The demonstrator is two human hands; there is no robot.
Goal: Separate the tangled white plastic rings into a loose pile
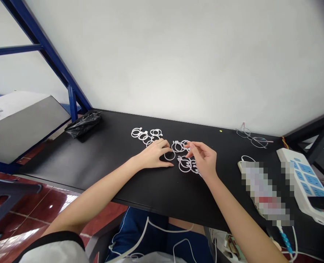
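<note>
Several thin white rings with small knobs (pixel 143 136) lie in a loose cluster on the black table (pixel 115 146), beyond my left hand. My left hand (pixel 155 153) rests low over the table, palm down, thumb and forefinger spread apart beside a single white ring (pixel 169 155). More rings (pixel 184 165) are bunched just left of and under my right hand (pixel 204 157). Its thumb and fingers are drawn together close to the upper rings (pixel 177 147); whether one is between the fingertips is hard to see. My right palm hides part of this bunch.
A black plastic bag (pixel 83 124) lies at the far left of the table. Eyeglasses (pixel 251 137) sit at the back right. Nearer on the right are a blurred-out phone-like device (pixel 263 193) with a cable and a white power strip (pixel 301 175). A white wall rises behind.
</note>
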